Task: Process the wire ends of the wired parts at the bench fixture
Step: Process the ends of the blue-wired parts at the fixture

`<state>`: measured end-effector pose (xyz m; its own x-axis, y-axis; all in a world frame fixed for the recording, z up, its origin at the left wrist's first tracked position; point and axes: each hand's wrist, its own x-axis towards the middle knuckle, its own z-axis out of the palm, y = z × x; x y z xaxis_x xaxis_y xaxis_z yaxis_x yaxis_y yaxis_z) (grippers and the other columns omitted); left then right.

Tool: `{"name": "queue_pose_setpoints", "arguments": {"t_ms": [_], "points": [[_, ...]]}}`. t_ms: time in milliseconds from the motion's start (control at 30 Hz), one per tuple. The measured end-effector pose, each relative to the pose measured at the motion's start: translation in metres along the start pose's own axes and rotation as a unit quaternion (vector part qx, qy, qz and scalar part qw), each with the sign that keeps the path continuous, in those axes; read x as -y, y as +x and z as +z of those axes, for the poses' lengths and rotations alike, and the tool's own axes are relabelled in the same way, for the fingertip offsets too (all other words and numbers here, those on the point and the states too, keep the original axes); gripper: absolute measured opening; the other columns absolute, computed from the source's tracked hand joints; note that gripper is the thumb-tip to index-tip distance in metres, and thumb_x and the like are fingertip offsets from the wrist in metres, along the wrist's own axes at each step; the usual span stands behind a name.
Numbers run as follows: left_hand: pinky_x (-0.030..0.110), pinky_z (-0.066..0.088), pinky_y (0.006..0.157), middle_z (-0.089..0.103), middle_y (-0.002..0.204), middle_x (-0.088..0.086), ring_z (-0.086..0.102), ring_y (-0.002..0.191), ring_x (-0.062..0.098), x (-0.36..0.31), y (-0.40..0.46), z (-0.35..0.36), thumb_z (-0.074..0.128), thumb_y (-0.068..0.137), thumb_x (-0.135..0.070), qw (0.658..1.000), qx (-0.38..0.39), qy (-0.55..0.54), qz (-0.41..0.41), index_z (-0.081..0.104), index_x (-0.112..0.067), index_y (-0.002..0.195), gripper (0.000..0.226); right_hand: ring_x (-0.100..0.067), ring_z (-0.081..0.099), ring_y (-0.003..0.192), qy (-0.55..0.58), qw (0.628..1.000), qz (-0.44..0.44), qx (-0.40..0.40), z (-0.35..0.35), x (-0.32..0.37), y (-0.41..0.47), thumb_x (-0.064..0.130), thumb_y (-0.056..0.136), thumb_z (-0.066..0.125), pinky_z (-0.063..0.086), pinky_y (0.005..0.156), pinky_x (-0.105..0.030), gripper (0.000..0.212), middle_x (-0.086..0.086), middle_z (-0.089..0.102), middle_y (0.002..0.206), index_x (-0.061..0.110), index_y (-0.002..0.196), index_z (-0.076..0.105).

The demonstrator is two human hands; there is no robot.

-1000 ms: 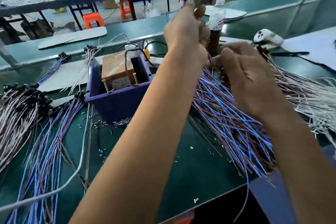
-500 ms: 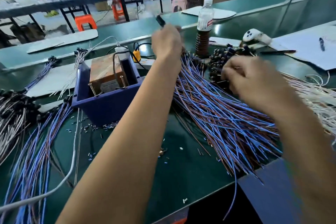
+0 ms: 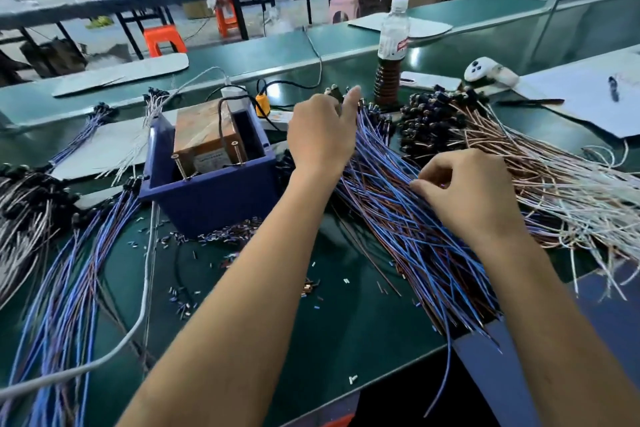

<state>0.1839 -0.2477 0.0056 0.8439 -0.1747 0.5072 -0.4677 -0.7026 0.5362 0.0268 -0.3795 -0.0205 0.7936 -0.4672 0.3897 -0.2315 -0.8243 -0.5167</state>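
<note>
A big fan of blue and brown wired parts lies right of centre, their dark heads toward the back. My left hand is at the far end of this pile, index finger pointing up, fingers closed round the dark head of one wired part. Further forward, my right hand rests on the pile, its curled fingertips pinching a few of the blue wires. The bench fixture, a blue box holding a brown block with two screws, stands left of my left forearm.
Pink and white wired parts spread at the right. More wire bundles lie at the left. A bottle, a white controller and paper with a pen sit behind. Cut insulation bits and a grey cable lie on the green mat.
My left hand came down from high above the bench to the far end of the blue pile. My right hand moved forward onto the wires. The view tilted down.
</note>
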Motion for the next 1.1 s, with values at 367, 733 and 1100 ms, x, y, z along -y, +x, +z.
{"name": "queue_pose_setpoints", "arguments": {"t_ms": [367,733,1100], "points": [[0.038,0.028,0.05,0.041,0.05,0.004,0.041,0.049,0.022,0.109,-0.113,-0.136,0.058,0.096,-0.025,0.986,0.074,-0.031,0.146,0.045,-0.007,0.052,0.05,-0.032,0.069,0.079,0.076,0.961,-0.161,0.214,0.082,0.152,-0.046,0.017,0.078,0.063,0.055,0.067,-0.042,0.018,-0.004,0.074,0.084,0.023,0.089,0.076],[0.034,0.047,0.073,0.071,0.095,0.016,0.068,0.091,0.039,0.225,-0.098,-0.237,0.063,0.078,-0.018,0.914,0.125,0.311,-0.23,0.076,-0.016,0.096,0.023,-0.032,0.052,0.075,0.096,0.894,-0.191,0.393,0.195,0.314,-0.088,0.02,0.096,0.063,0.037,0.06,-0.031,0.031,-0.009,0.053,0.072,0.008,0.07,0.05],[0.037,0.047,0.077,0.068,0.107,0.02,0.066,0.106,0.039,0.271,-0.042,-0.215,0.062,0.081,-0.007,0.904,0.125,0.294,-0.285,0.062,-0.01,0.097,0.016,-0.034,0.052,0.073,0.009,0.903,-0.194,0.383,0.22,0.315,-0.076,0.025,0.104,0.053,0.041,0.065,-0.029,0.038,-0.011,0.052,0.072,0.01,0.068,0.05]]}}
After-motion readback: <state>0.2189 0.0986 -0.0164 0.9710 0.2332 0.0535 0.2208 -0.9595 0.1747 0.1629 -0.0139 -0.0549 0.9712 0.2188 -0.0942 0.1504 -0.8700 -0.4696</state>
